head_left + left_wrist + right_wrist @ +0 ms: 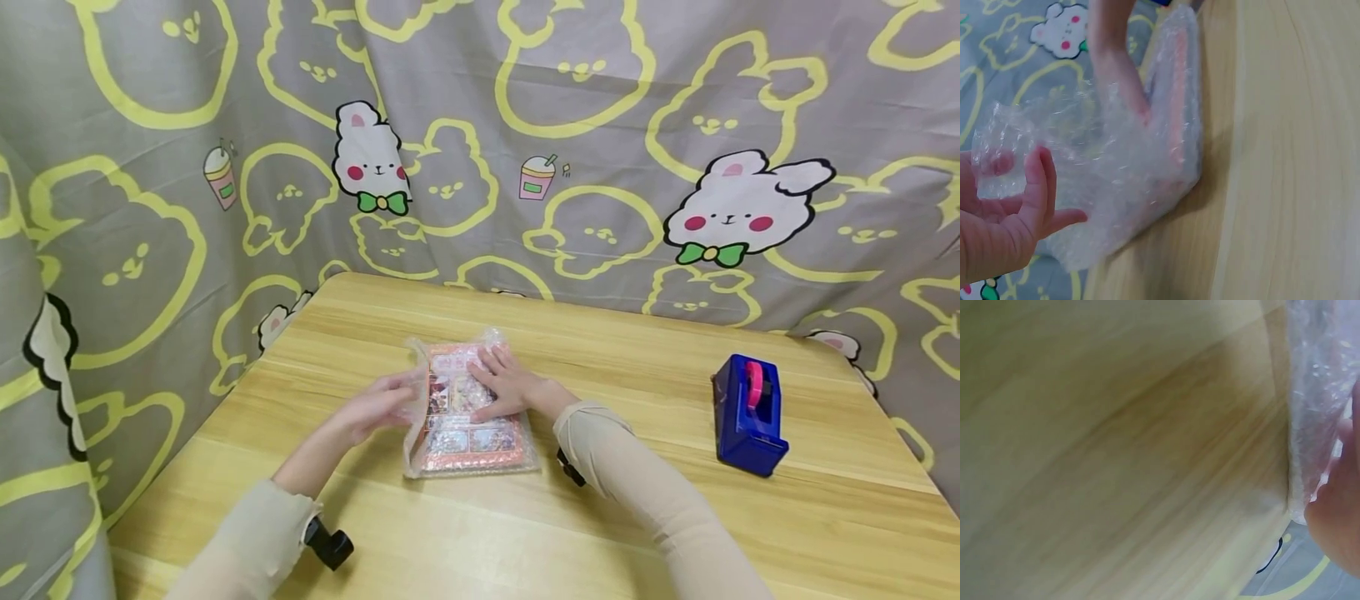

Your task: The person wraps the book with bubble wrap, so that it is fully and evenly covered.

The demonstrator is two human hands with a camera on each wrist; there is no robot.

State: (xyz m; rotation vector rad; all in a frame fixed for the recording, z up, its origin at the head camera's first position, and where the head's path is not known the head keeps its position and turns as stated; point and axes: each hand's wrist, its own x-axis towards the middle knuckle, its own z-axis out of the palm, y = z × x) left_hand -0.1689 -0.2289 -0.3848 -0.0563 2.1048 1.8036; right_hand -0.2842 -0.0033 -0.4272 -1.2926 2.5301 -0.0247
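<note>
A flat item with an orange-red border and small picture panels (pixel 491 439) lies inside clear bubble wrap (pixel 531 462) on the wooden table. At its left side, my left hand (pixel 378 404) holds a loose flap of the bubble wrap (pixel 1110 194). The left wrist view shows that flap raised off the table, with some fingers seen through it. My right hand (pixel 506 385) rests with spread fingers on top of the wrapped item. In the right wrist view, part of the right hand (pixel 1338 512) shows beside the wrap's edge.
To the right stands a blue tape dispenser (pixel 750 417) with a pink roll core (pixel 754 383). A grey curtain (pixel 465 100) with yellow bear outlines hangs along the table's back and left sides. A small black device (pixel 330 543) is strapped at the left wrist.
</note>
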